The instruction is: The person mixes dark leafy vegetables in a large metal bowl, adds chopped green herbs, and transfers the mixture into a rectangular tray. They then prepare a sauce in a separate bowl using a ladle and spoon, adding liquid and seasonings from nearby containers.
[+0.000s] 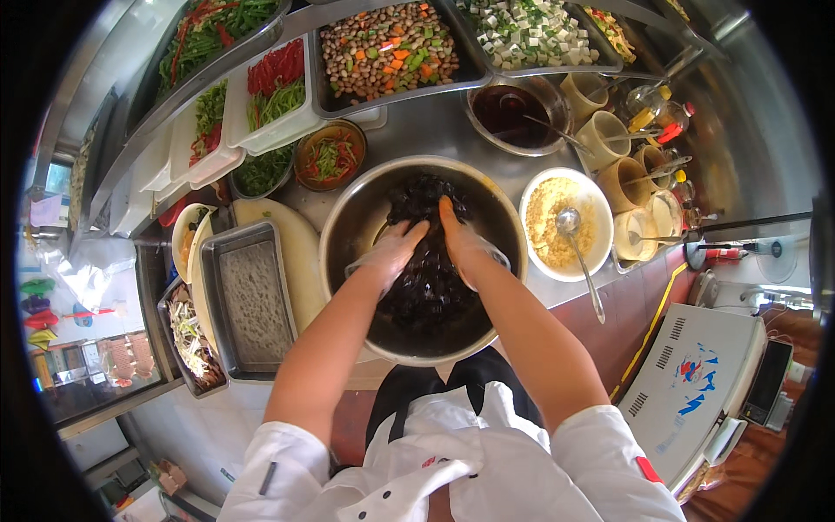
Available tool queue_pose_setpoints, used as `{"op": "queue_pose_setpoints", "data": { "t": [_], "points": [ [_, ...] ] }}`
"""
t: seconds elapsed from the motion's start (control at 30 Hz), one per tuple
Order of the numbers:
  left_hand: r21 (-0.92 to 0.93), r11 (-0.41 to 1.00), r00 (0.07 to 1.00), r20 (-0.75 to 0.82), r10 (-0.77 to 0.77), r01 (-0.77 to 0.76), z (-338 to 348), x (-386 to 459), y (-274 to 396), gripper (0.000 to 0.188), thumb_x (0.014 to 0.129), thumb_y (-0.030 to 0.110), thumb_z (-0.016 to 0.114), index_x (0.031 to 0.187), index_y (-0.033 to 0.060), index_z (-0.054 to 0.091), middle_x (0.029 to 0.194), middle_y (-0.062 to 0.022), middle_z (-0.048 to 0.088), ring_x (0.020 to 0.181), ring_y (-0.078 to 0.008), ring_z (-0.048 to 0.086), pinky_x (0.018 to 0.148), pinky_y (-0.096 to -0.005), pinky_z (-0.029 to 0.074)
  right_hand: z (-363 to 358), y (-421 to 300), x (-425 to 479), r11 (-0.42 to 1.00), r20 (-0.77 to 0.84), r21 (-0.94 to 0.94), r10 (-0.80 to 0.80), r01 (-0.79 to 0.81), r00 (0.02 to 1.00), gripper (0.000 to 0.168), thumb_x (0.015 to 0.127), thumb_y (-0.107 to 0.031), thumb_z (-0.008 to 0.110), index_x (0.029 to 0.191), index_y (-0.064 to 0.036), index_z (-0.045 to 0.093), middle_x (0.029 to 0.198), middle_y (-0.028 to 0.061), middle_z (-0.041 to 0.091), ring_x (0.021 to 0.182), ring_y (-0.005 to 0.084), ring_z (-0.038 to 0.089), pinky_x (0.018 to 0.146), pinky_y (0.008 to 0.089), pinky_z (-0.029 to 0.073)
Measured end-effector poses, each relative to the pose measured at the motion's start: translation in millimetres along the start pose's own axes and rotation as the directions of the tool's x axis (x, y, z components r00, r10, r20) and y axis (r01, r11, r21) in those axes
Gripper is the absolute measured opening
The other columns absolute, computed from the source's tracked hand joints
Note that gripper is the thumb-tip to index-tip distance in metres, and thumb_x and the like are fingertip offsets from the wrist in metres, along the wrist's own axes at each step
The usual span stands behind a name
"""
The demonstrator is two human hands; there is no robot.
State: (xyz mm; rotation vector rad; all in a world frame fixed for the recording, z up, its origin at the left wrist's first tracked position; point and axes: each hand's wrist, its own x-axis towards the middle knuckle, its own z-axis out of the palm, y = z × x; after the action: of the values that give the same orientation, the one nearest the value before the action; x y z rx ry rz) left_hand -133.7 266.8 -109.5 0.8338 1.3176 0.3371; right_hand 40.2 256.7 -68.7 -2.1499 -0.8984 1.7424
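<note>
A large stainless steel bowl stands at the counter's front edge, and dark, glossy wood ear fungus lies in it. Both my hands wear clear plastic gloves and are down inside the bowl. My left hand touches the dark pieces from the left, its fingertips partly among them. Facing it, my right hand rests against the pile with its fingers stretched out. Whether either hand grips any pieces is hard to see. Right of the bowl is a white bowl of minced garlic with a metal spoon in it.
Behind stand a steel bowl of dark red liquid with a ladle, and trays of peanuts and tofu cubes. Seasoning containers line the right. At left are a small bowl of shredded peppers, a round board and a metal tray.
</note>
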Motion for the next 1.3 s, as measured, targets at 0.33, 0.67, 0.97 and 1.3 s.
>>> {"op": "queue_pose_setpoints", "data": {
  "t": [0.33, 0.67, 0.97, 1.3],
  "points": [
    [-0.245, 0.962, 0.96, -0.22, -0.175, 0.119, 27.1, -21.0, -60.0, 0.073, 0.099, 0.047, 0.065, 0.154, 0.0042, 0.044, 0.148, -0.0194, 0.056, 0.135, -0.0341, 0.054, 0.112, -0.0459, 0.044, 57.0, 84.4, -16.7, 0.918, 0.003, 0.392, 0.071, -0.066, 0.997, 0.087, 0.106, -0.069, 0.029, 0.16, -0.002, 0.037, 0.16, 0.0194, 0.047, 0.147, 0.0321, 0.045, 0.118, 0.0379, 0.035],
    [-0.909, 0.3, 0.796, 0.056, -0.602, 0.291, 27.7, -103.2, -73.7, 0.072, 0.101, 0.048, 0.058, 0.16, 0.0122, 0.036, 0.164, -0.0152, 0.04, 0.151, -0.0415, 0.036, 0.116, -0.0754, 0.02, -15.6, -20.6, 29.4, 0.064, 0.452, -0.728, -0.703, 0.682, 0.549, 0.043, 0.108, -0.028, 0.043, 0.147, -0.012, 0.049, 0.149, 0.0171, 0.055, 0.137, 0.0378, 0.052, 0.11, 0.046, 0.048],
    [-0.79, 0.612, 0.948, -0.165, -0.273, 0.039, 80.0, -13.3, -71.1, 0.079, 0.094, 0.057, 0.069, 0.158, 0.0211, 0.039, 0.156, -0.0117, 0.048, 0.14, -0.0368, 0.047, 0.111, -0.0667, 0.038, 20.1, 56.9, 59.1, 0.908, 0.072, -0.39, -0.132, 0.15, 0.989, 0.069, 0.11, -0.058, 0.025, 0.151, -0.01, 0.051, 0.146, 0.032, 0.054, 0.137, 0.0431, 0.053, 0.115, 0.0433, 0.039],
    [-0.132, 0.983, 0.927, -0.369, 0.069, -0.126, -19.5, -26.3, -17.0, 0.089, 0.094, 0.043, 0.073, 0.161, 0.0026, 0.032, 0.158, -0.0248, 0.045, 0.146, -0.0356, 0.044, 0.118, -0.0421, 0.037, -11.1, 6.1, 44.1, 0.997, -0.041, 0.078, -0.015, 0.018, 0.999, 0.087, 0.106, -0.068, 0.028, 0.158, 0.0, 0.04, 0.164, 0.0208, 0.04, 0.154, 0.034, 0.033, 0.123, 0.0418, 0.026]
  ]
}}
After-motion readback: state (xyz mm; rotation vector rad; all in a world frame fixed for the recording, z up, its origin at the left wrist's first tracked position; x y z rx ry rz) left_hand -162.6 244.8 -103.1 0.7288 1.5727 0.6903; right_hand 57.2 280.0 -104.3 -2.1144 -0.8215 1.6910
